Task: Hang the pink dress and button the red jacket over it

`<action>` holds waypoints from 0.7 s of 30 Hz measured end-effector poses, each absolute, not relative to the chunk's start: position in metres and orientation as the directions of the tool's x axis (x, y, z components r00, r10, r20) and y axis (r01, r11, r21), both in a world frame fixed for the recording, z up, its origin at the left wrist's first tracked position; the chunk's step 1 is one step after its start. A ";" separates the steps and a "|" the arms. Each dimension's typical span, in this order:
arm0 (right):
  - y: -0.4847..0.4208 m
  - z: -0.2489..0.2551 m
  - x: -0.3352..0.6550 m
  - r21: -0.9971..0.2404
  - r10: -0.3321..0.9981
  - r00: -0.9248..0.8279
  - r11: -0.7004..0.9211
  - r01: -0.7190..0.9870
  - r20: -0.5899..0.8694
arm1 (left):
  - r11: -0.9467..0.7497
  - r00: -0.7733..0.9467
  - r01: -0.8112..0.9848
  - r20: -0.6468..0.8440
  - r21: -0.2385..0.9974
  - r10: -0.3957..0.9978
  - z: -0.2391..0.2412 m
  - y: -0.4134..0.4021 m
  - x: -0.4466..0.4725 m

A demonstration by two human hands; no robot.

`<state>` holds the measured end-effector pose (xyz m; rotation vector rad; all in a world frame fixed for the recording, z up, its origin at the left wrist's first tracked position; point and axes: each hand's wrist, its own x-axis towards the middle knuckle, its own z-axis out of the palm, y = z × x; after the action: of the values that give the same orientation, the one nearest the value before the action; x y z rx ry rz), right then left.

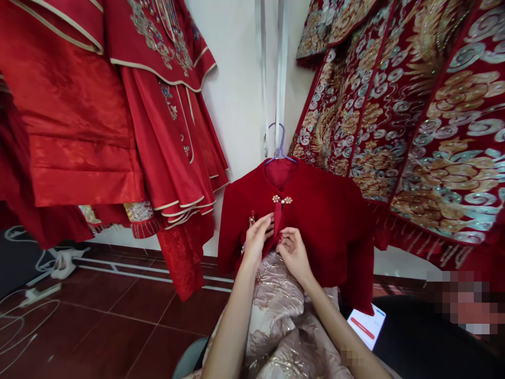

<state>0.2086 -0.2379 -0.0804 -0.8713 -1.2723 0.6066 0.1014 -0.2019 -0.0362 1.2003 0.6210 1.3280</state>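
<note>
1. Facing a dark red jacket (327, 221), hung on a purple hanger (281, 147) against the white wall (236, 105), straight ahead in the middle of the view.
2. Fastened at the collar with a pearl clasp (282, 200); below that, parted along the front opening.
3. Pinching one edge of that opening with the left hand (258, 234), fingers clenched on the red cloth, just under the clasp.
4. Grasping the other edge with the right hand (294, 252), fingers curled in on the cloth around a small fastening too small to make out.
5. Nearly touching, hand to hand, across the opening.
6. Directly beneath the hands and forearms, spread over a pale gold brocade skirt (276, 310).
7. To the left, hung beside plain red garments (98, 105) with cream piping; to the right, beside red panels (414, 105) thick with gold and silver embroidery.
8. Down on the red tiled floor (118, 326), strewn with white cables (23, 310) at the far left.
9. Near the right forearm, lying flat on a dark surface: a white card (366, 323) with a red bar.
</note>
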 end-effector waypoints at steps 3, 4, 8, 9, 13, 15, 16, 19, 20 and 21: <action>-0.246 -0.064 0.223 -0.840 0.830 0.129 0.540 0.052 0.542 | -0.178 0.266 -0.379 0.292 0.908 0.919 -0.034 -0.206 0.104; -0.248 -0.061 0.227 -0.843 0.836 0.101 0.535 0.062 0.539 | -0.192 0.294 -0.363 0.308 0.912 0.905 -0.033 -0.208 0.106; -0.243 -0.065 0.232 -0.827 0.778 0.281 0.529 0.191 0.562 | -0.210 0.362 -0.306 0.317 0.929 0.876 -0.034 -0.213 0.118; -0.240 -0.069 0.231 -0.828 0.766 0.314 0.522 0.204 0.560 | -0.206 0.360 -0.309 0.315 0.928 0.878 -0.035 -0.214 0.120; -0.232 -0.080 0.225 -0.840 0.794 0.275 0.518 0.158 0.542 | -0.213 0.365 -0.355 0.345 0.910 0.865 -0.038 -0.219 0.121; -0.233 -0.079 0.223 -0.829 0.772 0.303 0.521 0.203 0.559 | -0.198 0.413 -0.363 0.348 0.911 0.842 -0.036 -0.222 0.118; -0.235 -0.077 0.223 -0.823 0.761 0.314 0.520 0.228 0.568 | -0.186 0.442 -0.362 0.344 0.913 0.828 -0.035 -0.224 0.117; -0.240 -0.070 0.226 -0.813 0.745 0.328 0.517 0.267 0.581 | -0.160 0.516 -0.358 0.338 0.920 0.787 -0.032 -0.230 0.114; -0.243 -0.067 0.229 -0.815 0.737 0.348 0.518 0.261 0.580 | -0.154 0.529 -0.361 0.338 0.920 0.778 -0.031 -0.232 0.114; -0.245 -0.063 0.233 -0.819 0.727 0.378 0.520 0.241 0.573 | -0.147 0.535 -0.365 0.337 0.919 0.775 -0.031 -0.232 0.115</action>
<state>0.2325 -0.2449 -0.0626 -1.0215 -1.1825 0.3918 0.1149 -0.2318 -0.0310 1.3914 0.3861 1.0346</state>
